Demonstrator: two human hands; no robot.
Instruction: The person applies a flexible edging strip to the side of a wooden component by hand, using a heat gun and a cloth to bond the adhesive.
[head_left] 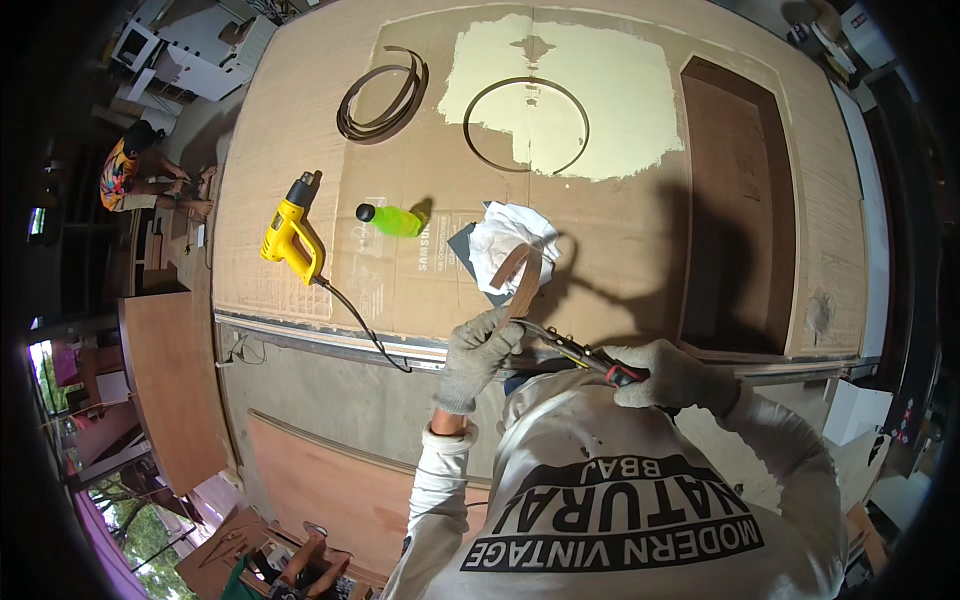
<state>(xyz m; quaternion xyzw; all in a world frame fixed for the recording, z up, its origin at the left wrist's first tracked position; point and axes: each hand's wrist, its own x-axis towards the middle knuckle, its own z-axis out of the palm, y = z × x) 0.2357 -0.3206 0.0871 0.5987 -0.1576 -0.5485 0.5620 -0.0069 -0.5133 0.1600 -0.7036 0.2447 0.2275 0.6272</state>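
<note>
Gloved in pale grey knit, both hands are busy at the near edge of the bench (280, 130). Fingers bent, the left hand (478, 358) grips a brown strip (525, 285), which rises from it towards 1 o'clock and curls over in a loop. At 3 o'clock from the left hand, the right hand (665, 375) is closed around the red and black handle of a long, dark hand tool (580, 352). That tool points towards 10 o'clock, its far end right beside the left fingers; whether it touches the strip I cannot tell.

Other directions also run from the left hand. Just past the strip, near 12 o'clock, a crumpled white cloth (490, 235) lies partly over a dark sheet (462, 247). A green bottle (398, 221) with a black cap lies at 11 o'clock, and a yellow heat gun (292, 235) at 10, its black cord (350, 318) trailing over the edge. Farther off, a coil of dark strip (348, 112) rests at 11 o'clock and a thin ring (588, 125) at 12, partly over a cream patch (630, 90). At 2 o'clock sits a long, shallow brown box (740, 150). Well away at 10 o'clock, another person (135, 175) bends forward.
</note>
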